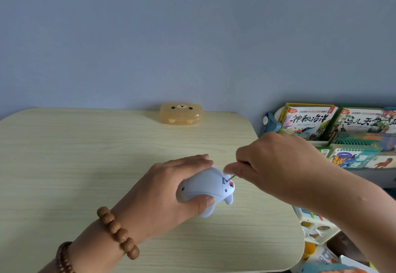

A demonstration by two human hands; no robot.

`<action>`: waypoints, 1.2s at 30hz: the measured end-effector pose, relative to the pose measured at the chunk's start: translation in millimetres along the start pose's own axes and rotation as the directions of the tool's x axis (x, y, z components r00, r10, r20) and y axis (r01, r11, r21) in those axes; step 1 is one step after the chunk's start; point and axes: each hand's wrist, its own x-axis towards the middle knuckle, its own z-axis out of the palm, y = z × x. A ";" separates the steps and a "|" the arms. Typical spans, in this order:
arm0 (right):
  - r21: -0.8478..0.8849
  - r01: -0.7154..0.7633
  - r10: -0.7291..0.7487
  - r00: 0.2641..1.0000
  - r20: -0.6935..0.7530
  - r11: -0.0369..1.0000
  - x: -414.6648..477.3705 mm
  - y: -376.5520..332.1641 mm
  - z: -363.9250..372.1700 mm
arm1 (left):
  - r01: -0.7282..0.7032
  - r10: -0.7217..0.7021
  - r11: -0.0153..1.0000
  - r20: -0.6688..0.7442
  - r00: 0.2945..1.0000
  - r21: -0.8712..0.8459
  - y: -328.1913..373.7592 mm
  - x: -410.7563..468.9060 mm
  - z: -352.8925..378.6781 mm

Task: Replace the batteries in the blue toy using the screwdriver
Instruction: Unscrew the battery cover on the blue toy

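Now both hands hold blue toy (205, 188), screwdriver (231, 178) inserted.

The blue toy (203, 187) is a pale, greyish periwinkle all over, with one small red spot (231, 184) near its end. The screwdriver (231, 178) shows only a thin grey metal shaft. The table (85, 165) is pale yellowish wood with fine straight grain, and the wall (171, 36) is a flat dusty blue. The bear-face case (181, 114) is translucent amber (dark brown eyes, white muzzle). The bead bracelet (116, 231) is mid-brown. The picture books (308, 120) have green and yellow borders and bright animal art.
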 end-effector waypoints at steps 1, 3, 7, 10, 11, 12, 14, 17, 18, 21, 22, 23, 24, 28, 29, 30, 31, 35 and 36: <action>0.014 0.015 -0.015 1.000 0.009 1.000 -1.3 1.6 -0.4 | -0.002 0.002 1.000 0.004 1.000 0.004 0.5 0.1 0.0; 0.032 0.051 -0.051 0.999 -0.002 0.998 -4.6 2.1 -1.1 | -0.003 0.003 1.000 0.008 1.000 0.010 1.1 0.1 -0.2; 0.058 0.000 0.006 0.994 -0.107 0.998 -9.9 2.7 5.9 | 0.008 -0.008 1.000 0.001 1.000 -0.001 0.0 -1.1 -0.9; 0.321 -0.177 0.266 0.929 -0.257 0.930 -12.3 11.3 28.2 | 0.014 -0.014 1.000 -0.002 1.000 -0.012 -0.9 -2.4 -1.3; 0.383 -0.227 0.343 0.900 -0.269 0.895 -12.3 12.9 38.9 | 0.011 -0.011 1.000 -0.001 1.000 -0.004 -1.0 -2.3 -1.4; 0.421 -0.275 0.399 0.885 -0.240 0.864 -12.2 12.3 49.9 | 0.007 -0.007 1.000 0.003 1.000 0.005 -0.8 -2.2 -1.3; 0.439 -0.358 0.464 0.871 -0.162 0.824 -11.7 7.2 72.0 | 0.002 -0.002 1.000 0.008 1.000 0.013 -0.2 -1.9 -1.5; 0.398 -0.433 0.525 0.837 -0.157 0.809 -12.6 2.1 91.4 | 0.002 -0.003 1.000 0.010 1.000 0.005 0.1 -2.0 -2.3; 0.397 -0.441 0.536 0.828 -0.167 0.805 -13.4 1.3 93.4 | 0.002 -0.002 1.000 0.009 1.000 0.003 0.1 -2.1 -2.6; 0.386 -0.430 0.527 0.827 -0.194 0.816 -15.3 -2.9 96.5 | 0.001 -0.001 1.000 0.009 1.000 -0.004 -0.1 -2.8 -2.7; 0.379 -0.427 0.523 0.828 -0.200 0.821 -15.7 -4.4 97.1 | 0.001 -0.001 1.000 0.008 1.000 -0.008 -0.1 -3.1 -2.6; 0.373 -0.428 0.524 0.826 -0.208 0.823 -15.9 -5.1 98.0 | 0.003 -0.003 1.000 0.006 1.000 -0.011 -0.1 -3.3 -2.5; 0.369 -0.433 0.528 0.823 -0.210 0.822 -16.1 -5.5 98.7 | 0.004 -0.004 1.000 0.004 1.000 -0.012 -0.2 -3.4 -2.4; 0.382 -0.446 0.545 0.813 -0.206 0.810 -15.2 -6.1 100.2 | 0.003 -0.003 1.000 0.008 1.000 -0.002 -0.2 -3.6 -2.7; 0.381 -0.444 0.542 0.815 -0.205 0.811 -15.0 -6.2 100.3 | 0.003 -0.003 1.000 0.012 1.000 0.001 0.3 -3.6 -3.0; 0.379 -0.444 0.540 0.818 -0.200 0.812 -14.9 -6.3 99.8 | 0.002 -0.002 1.000 0.013 1.000 0.002 0.9 -3.4 -3.1; 0.378 -0.444 0.538 0.820 -0.193 0.812 -14.7 -6.1 99.3 | 0.002 -0.002 1.000 0.013 1.000 0.003 1.5 -3.5 -3.6; 0.367 -0.466 0.551 0.817 -0.171 0.805 -14.4 -3.6 95.3 | 0.003 -0.004 1.000 0.022 1.000 0.013 2.5 -2.6 -3.0; 0.366 -0.461 0.551 0.811 -0.196 0.808 -15.3 -2.9 93.4 | 0.004 -0.004 1.000 0.025 1.000 0.016 2.9 -2.6 -3.1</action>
